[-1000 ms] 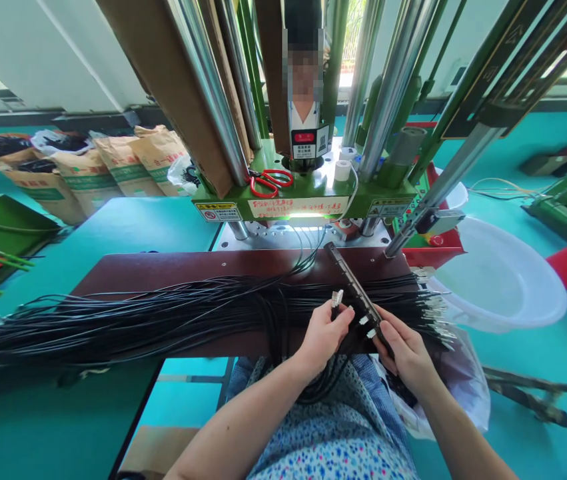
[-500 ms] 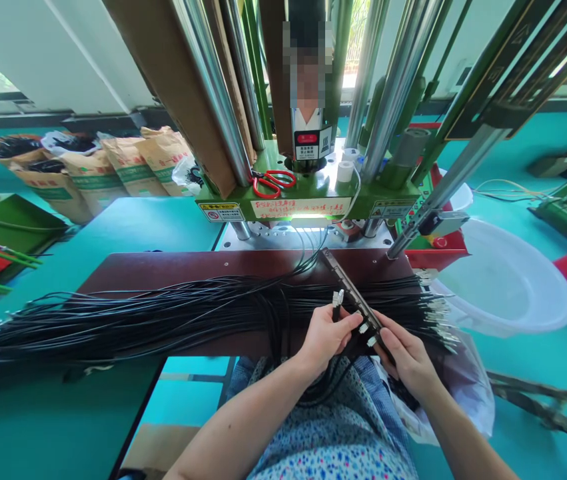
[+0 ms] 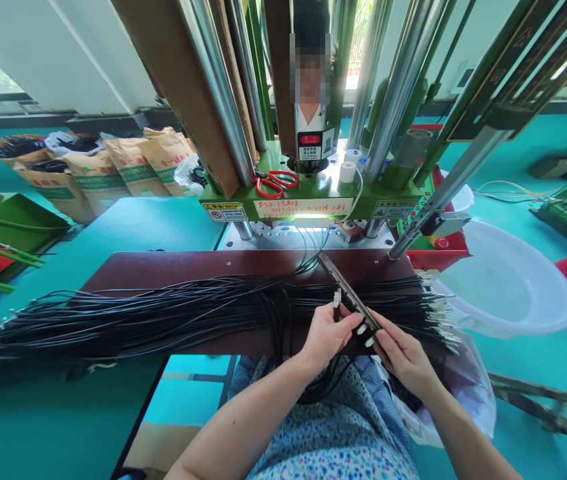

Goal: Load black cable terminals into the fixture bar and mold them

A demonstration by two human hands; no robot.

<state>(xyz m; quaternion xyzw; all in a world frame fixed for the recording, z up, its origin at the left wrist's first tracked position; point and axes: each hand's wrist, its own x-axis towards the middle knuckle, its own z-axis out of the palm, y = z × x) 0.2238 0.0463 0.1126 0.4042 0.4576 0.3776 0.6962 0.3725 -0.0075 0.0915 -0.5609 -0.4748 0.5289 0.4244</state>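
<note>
My left hand point(image 3: 324, 339) is closed around black cables, and a pale connector point(image 3: 337, 297) stands up past its fingers. Its thumb and fingertips meet the side of a narrow metal bar point(image 3: 346, 288) with slots along it. The near end of this bar is gripped by my right hand point(image 3: 406, 355), while the far end points up and left toward the press. More pale connectors point(image 3: 369, 341) show along the bar between the two hands. Below them, looped cables hang over my lap, partly hidden by my left wrist.
A thick bundle of black cables point(image 3: 163, 313) lies across the brown board point(image 3: 128, 270). Ahead stands a green press point(image 3: 243, 193) with red scissors point(image 3: 277, 183) on it; several cables run into it. A white basin point(image 3: 553, 313) is right. A person is behind the press.
My right hand and the metal bar have shifted slightly left, and the bar lies a little flatter. My left hand keeps its hold on the cables. The camera view has moved slightly.
</note>
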